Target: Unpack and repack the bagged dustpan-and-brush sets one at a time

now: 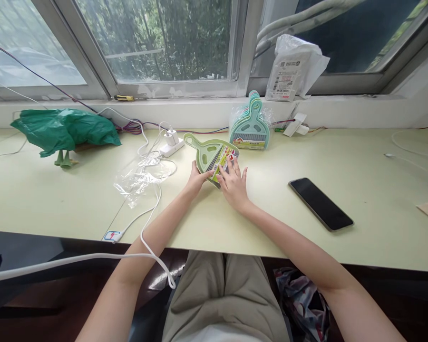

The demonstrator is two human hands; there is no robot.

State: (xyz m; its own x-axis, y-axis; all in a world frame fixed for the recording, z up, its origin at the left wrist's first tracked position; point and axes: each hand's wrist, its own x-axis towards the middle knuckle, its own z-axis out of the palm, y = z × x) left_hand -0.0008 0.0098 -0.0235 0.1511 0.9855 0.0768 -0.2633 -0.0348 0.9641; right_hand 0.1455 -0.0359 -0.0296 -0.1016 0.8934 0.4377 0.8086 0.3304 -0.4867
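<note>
A small green dustpan (209,151) with a brush in it and a printed label (221,161) is tilted up off the table in front of me. My left hand (197,180) grips its lower left edge, thumb over the front. Spread fingers of my right hand (234,184) lie on the label and the pan's right part. Behind it, a stack of blue-green dustpan sets (250,127) stands upright in clear plastic near the wall. Crumpled clear wrapping (139,178) lies left of my left hand.
A black phone (321,203) lies to the right. White cables and a power strip (171,147) with a charger are at the left, near a green plastic bag (66,128). On the windowsill are a screwdriver (123,98) and a white package (292,69).
</note>
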